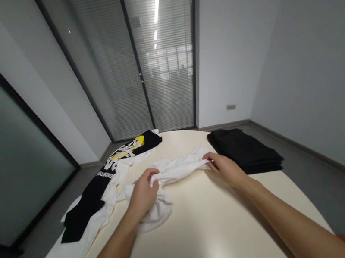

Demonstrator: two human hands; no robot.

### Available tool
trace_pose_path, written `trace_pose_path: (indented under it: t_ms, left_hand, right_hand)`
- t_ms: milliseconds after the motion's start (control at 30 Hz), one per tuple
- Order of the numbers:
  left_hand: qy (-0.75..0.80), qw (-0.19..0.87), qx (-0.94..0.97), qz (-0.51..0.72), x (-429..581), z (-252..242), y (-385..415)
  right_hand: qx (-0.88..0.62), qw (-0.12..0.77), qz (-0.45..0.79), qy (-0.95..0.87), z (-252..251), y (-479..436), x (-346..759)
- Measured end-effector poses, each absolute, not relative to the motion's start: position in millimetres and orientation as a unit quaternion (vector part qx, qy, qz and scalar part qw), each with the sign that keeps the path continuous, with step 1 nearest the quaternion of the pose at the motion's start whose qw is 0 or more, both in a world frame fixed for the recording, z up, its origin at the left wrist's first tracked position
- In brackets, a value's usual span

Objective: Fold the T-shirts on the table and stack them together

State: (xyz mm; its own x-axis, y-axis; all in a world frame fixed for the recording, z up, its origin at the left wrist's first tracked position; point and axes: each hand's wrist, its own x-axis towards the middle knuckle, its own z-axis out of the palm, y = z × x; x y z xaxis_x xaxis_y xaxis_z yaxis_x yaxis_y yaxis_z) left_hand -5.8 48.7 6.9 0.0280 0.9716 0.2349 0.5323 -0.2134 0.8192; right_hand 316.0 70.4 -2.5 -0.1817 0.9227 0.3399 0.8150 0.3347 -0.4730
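Left hand (143,193) fisted on white shirt (179,169), right hand (226,168) pinching its edge; pinch may slip, slack may drag shirt pile (98,197) just left of left hand.

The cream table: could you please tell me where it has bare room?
Bare: the near half of the round cream table, between the forearms, and a strip between the crumpled white T-shirt and folded black stack. Crowded: the left edge, under black-and-white garments.

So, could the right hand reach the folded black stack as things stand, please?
Probably yes: the black stack lies beside the right hand, nothing between them, though that hand grips the white garment.
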Motion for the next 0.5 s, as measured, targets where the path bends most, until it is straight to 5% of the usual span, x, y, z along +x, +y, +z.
trace_pose_path:
  t_ms: [133, 233, 400, 500]
  left_hand:
    - [0.538, 0.368, 0.515, 0.558, -25, 15, 65]
    - [0.569, 0.32, 0.491, 0.577, -33, 15, 70]
    - [0.597, 0.177, 0.598, 0.505, -20, 22, 54]
    - [0.577, 0.157, 0.724, 0.343, -6, 24, 34]
  right_hand:
    - [-0.621, 0.393, 0.05, -0.677, 8, 71, 326]
    - [-0.633, 0.408, 0.02, -0.658, 8, 72, 329]
    - [-0.61, 0.334, -0.075, -0.714, 2, 73, 325]
    - [-0.608, 0.291, -0.099, -0.732, 2, 72, 322]
